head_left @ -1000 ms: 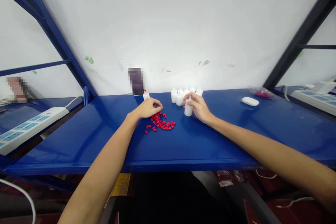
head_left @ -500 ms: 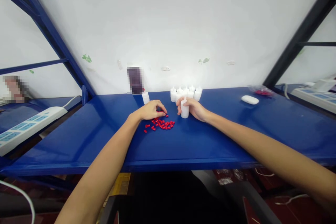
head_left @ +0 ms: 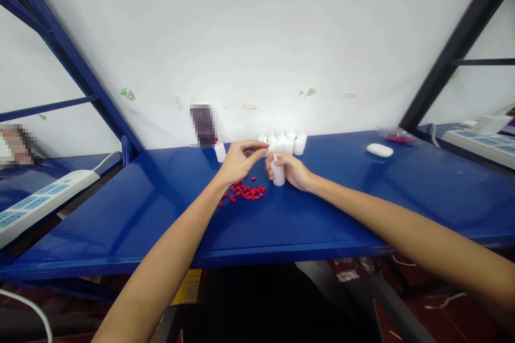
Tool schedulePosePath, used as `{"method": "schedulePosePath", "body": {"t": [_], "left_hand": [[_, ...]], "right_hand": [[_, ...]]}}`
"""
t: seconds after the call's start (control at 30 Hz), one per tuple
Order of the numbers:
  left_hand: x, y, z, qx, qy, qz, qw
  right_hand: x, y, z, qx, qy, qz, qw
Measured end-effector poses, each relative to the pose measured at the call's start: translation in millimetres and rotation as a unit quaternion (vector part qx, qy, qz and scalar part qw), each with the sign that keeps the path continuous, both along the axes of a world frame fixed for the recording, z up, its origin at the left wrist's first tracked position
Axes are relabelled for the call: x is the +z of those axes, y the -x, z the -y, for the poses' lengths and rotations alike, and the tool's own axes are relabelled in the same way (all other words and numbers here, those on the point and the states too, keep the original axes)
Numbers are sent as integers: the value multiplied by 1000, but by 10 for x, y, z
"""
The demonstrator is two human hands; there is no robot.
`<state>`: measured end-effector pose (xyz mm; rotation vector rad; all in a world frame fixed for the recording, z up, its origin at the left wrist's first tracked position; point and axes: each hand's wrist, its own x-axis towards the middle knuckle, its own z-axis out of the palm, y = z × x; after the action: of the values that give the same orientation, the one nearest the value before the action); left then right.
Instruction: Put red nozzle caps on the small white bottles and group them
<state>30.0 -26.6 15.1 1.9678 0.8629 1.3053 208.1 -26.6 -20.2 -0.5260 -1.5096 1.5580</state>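
Observation:
My right hand point(head_left: 294, 169) is wrapped round a small white dropper bottle point(head_left: 279, 176), held upright with its nozzle pointing up. My left hand point(head_left: 240, 162) is pinched beside the top of that bottle, a bit of red cap just showing between thumb and forefinger. Below the left hand, several red caps point(head_left: 250, 193) lie scattered on the blue table point(head_left: 306, 225). One white bottle with a red cap point(head_left: 220, 151) stands behind the left wrist. Past the right hand, several uncapped white bottles point(head_left: 299, 144) stand grouped near the wall.
A dark pixelated object point(head_left: 203, 125) leans against the wall. To the right lie a white oval case point(head_left: 380, 150) and a clear bag of red pieces point(head_left: 398, 136). Power strips point(head_left: 48, 195) sit at the left, and blue frame posts point(head_left: 76, 59) rise at the table's sides.
My left hand has lifted from the pile of red caps and moved right to the bottle's top with a cap. My right hand keeps the bottle in nearly the same place.

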Motion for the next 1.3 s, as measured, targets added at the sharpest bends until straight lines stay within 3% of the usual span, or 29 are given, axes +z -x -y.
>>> {"method": "schedulePosePath", "body": {"t": [0.2,0.43,0.67,0.8,1.0,1.13,1.2,1.3], "left_hand": [[-77,-156,54,-23,22,37,999],[-68,-206,82,-57,40,-5,998],[-109,-262,107,-83,50,-11,995],[-135,-272,110,-65,19,-27,997],[-167,-221,-3,-12,-21,8,1000],[-137,39,-208,104,-29,93,990],[-138,259,-290,197,-61,43,978],[-183,578,-340,272,-86,-151,946]], "right_hand": [[13,29,23,-31,58,-30,997],[-55,44,-35,-34,-14,6,999],[-16,38,-12,-2,66,-17,998],[-44,65,-40,7,66,-31,997],[-82,96,-65,-65,55,-18,996],[-104,73,-89,-87,37,13,995],[-120,60,-101,-91,27,20,995],[-137,48,-108,-76,23,24,997]]}}
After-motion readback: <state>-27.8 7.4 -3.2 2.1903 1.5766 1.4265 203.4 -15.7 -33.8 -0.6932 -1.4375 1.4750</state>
